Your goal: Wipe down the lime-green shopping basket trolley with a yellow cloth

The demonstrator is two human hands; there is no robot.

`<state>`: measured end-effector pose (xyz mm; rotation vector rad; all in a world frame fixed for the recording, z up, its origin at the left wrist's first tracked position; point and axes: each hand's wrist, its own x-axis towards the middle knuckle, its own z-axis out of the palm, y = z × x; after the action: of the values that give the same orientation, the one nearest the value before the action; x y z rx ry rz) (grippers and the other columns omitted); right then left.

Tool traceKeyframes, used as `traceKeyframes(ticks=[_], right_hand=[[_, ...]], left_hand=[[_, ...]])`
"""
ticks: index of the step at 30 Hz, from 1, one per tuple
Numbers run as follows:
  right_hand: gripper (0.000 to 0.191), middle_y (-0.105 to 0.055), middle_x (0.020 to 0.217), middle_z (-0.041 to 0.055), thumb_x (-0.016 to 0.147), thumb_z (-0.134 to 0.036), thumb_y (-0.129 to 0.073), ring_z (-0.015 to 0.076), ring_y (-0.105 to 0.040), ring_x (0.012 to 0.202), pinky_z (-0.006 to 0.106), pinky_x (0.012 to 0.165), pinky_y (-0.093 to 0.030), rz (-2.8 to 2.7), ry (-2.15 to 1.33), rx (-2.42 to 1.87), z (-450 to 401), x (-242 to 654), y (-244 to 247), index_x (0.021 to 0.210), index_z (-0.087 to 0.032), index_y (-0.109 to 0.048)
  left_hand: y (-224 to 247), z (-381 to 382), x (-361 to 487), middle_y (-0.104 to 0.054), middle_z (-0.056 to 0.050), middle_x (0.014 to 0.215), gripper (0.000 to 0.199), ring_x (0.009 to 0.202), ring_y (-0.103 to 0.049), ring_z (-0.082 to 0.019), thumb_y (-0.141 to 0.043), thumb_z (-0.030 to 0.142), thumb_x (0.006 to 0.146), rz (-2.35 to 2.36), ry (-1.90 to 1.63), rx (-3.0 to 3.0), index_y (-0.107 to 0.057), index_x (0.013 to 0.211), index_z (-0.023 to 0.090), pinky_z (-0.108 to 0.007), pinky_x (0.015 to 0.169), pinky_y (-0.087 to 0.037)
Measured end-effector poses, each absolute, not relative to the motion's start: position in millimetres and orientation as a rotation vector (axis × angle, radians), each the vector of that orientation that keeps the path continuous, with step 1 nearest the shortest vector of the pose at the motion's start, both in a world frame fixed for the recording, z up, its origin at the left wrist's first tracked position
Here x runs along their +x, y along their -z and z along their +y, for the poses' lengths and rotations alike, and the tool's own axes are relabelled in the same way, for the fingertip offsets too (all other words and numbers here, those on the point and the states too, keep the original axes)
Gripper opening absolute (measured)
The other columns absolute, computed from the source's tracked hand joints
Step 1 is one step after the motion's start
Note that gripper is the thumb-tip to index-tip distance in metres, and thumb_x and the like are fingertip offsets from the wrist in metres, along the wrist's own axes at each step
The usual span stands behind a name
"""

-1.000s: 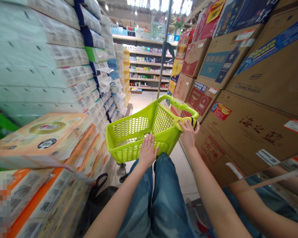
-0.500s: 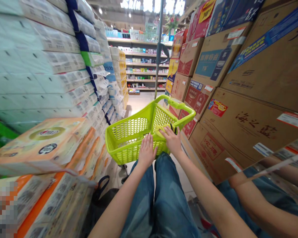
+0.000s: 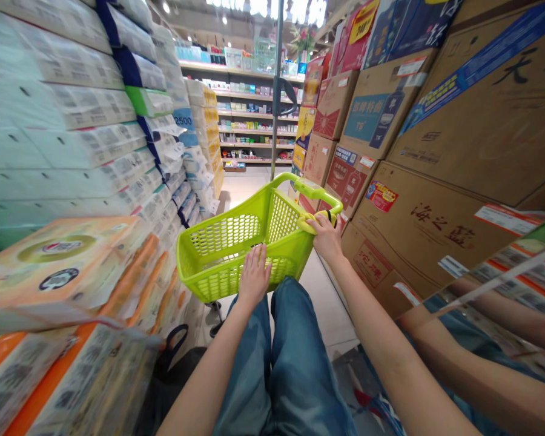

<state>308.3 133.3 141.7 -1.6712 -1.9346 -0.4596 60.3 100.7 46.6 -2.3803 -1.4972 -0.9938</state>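
Note:
A lime-green shopping basket cart [image 3: 222,278] with lattice sides stands before my knees, its looped handle at the far right end. My left hand [image 3: 253,272] lies on the near rim, fingers stretched out and close together, holding nothing. At the right corner, where the handle meets the rim, my right hand [image 3: 327,239] has its fingers curled over a folded yellow cloth [image 3: 306,223], which touches the plastic. A dark strip shows by the fingers. The basket's visible inside holds no goods.
Stacked tissue packs [image 3: 72,151] line the left side, with an orange-edged pack [image 3: 59,254] close by. Cardboard cartons [image 3: 436,181] wall the right. A metal pole [image 3: 276,121] rises behind the basket, and stocked shelves [image 3: 254,97] stand beyond. A dark bag [image 3: 177,363] lies at lower left.
My right hand has slid the yellow cloth along the near rim toward the handle's base. My left hand stays flat on the rim. The view has shifted slightly right.

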Motion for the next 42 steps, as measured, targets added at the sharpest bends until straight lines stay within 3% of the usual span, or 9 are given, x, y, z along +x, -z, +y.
traceKeyframes(ticks=[10,15,20,23,28,31,35,39,42], right_hand=[[0.052,-0.059,0.131,0.0080,0.080,-0.005,-0.046,0.0219,-0.042,0.135,0.049,0.122,-0.004,-1.993,0.394,-1.567,102.7,263.7,-145.2,0.125,-0.026,-0.062],[0.052,-0.058,0.132,0.0081,0.080,-0.005,-0.047,0.0223,-0.040,0.136,0.047,0.122,-0.004,-1.997,0.354,-1.539,90.7,234.6,-148.0,0.126,-0.025,-0.062],[0.050,-0.059,0.131,0.0091,0.082,-0.007,-0.049,0.0239,-0.042,0.134,0.048,0.121,-0.007,-2.030,0.348,-1.536,86.9,217.7,-154.5,0.127,-0.024,-0.062],[0.049,-0.058,0.134,0.0101,0.084,-0.008,-0.048,0.0243,-0.041,0.135,0.048,0.121,-0.008,-2.062,0.351,-1.541,86.0,214.6,-155.2,0.130,-0.023,-0.060],[0.054,-0.056,0.141,0.0072,0.085,-0.006,-0.046,0.0216,-0.040,0.138,0.050,0.121,-0.006,-2.107,0.391,-1.500,83.7,233.9,-153.0,0.133,-0.027,-0.058],[0.058,-0.056,0.142,0.0036,0.082,-0.004,-0.045,0.0194,-0.043,0.138,0.051,0.121,-0.004,-1.975,0.436,-1.545,86.7,262.1,-155.4,0.131,-0.031,-0.060],[0.061,-0.059,0.139,0.0013,0.078,-0.004,-0.042,0.0205,-0.048,0.133,0.052,0.121,-0.011,-1.778,0.380,-1.609,101.4,294.5,-162.4,0.129,-0.031,-0.062],[0.066,-0.061,0.136,0.0033,0.073,-0.003,-0.041,0.0233,-0.048,0.132,0.047,0.120,-0.021,-1.763,0.268,-1.569,111.0,298.2,-166.7,0.129,-0.027,-0.064],[0.060,-0.060,0.137,0.0063,0.074,-0.004,-0.043,0.0245,-0.045,0.135,0.049,0.121,-0.019,-1.748,0.297,-1.597,104.5,281.7,-167.2,0.126,-0.023,-0.066]], left_hand=[[-58.8,91.5,32.2,-0.050,-0.016,0.139,0.052,0.138,-0.040,-0.031,-0.039,0.043,0.099,-1.695,0.987,-2.162,-0.041,0.148,0.026,-0.056,0.115,-0.031],[-71.4,93.0,34.0,-0.051,-0.020,0.141,0.056,0.142,-0.034,-0.038,-0.035,0.046,0.099,-1.918,1.062,-2.031,-0.046,0.143,0.015,-0.068,0.113,-0.024],[-92.6,109.2,64.7,-0.042,-0.017,0.152,0.058,0.145,-0.033,-0.028,-0.039,0.026,0.092,-1.507,1.033,-2.544,-0.035,0.148,0.009,-0.049,0.119,-0.027],[-100.1,115.9,79.6,-0.048,-0.019,0.145,0.061,0.139,-0.040,-0.028,-0.042,0.021,0.087,-1.512,1.179,-2.567,-0.035,0.146,0.007,-0.049,0.118,-0.030],[-101.4,115.3,78.4,-0.052,-0.017,0.138,0.062,0.132,-0.044,-0.029,-0.044,0.026,0.091,-1.463,1.213,-2.567,-0.031,0.149,0.009,-0.049,0.115,-0.032],[-102.8,110.0,75.8,-0.053,-0.014,0.133,0.061,0.127,-0.046,-0.028,-0.041,0.033,0.096,-1.437,1.156,-2.556,-0.026,0.154,0.019,-0.050,0.112,-0.034],[-106.6,103.0,78.7,-0.051,-0.013,0.130,0.053,0.125,-0.047,-0.029,-0.041,0.044,0.098,-1.471,1.106,-2.478,-0.039,0.149,0.029,-0.050,0.109,-0.037],[-109.5,101.1,83.3,-0.052,-0.013,0.135,0.052,0.130,-0.045,-0.030,-0.040,0.048,0.098,-1.514,1.145,-2.459,-0.044,0.145,0.027,-0.052,0.110,-0.036],[-108.3,101.4,86.5,-0.043,-0.013,0.151,0.057,0.143,-0.034,-0.028,-0.039,0.046,0.099,-1.408,1.187,-2.540,-0.034,0.150,0.021,-0.051,0.117,-0.030]])
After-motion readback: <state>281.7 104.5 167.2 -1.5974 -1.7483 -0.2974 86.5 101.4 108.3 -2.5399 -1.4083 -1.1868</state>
